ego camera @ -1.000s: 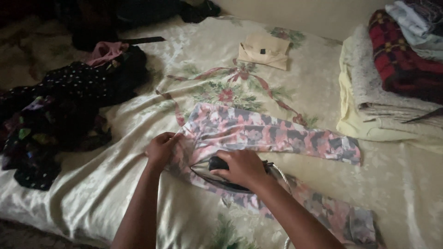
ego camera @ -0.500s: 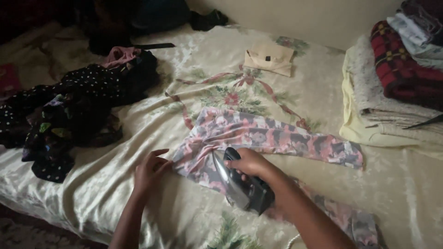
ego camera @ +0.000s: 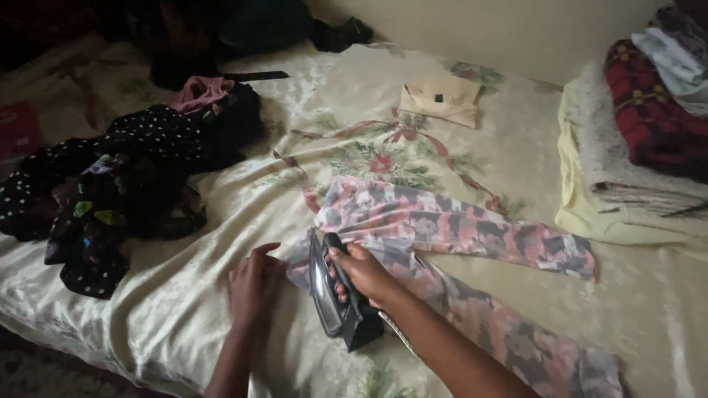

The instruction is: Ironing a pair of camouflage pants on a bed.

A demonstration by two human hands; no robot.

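The right hand (ego camera: 361, 271) grips a dark iron (ego camera: 335, 295), tilted on its side over pink patterned leggings (ego camera: 457, 228). The left hand (ego camera: 254, 284) lies open, pressing the bed (ego camera: 221, 214) just left of them.

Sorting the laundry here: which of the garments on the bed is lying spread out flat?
The pink-and-grey patterned leggings, beside the iron. The dark dotted clothes are heaped; the beige piece is folded.

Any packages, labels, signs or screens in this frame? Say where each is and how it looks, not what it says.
Small dark tag: a tiny square on the folded beige cloth near the far side of the bed.
Red flat item: at the left edge; possibly a package, too dim to tell.
No signs or screens show.
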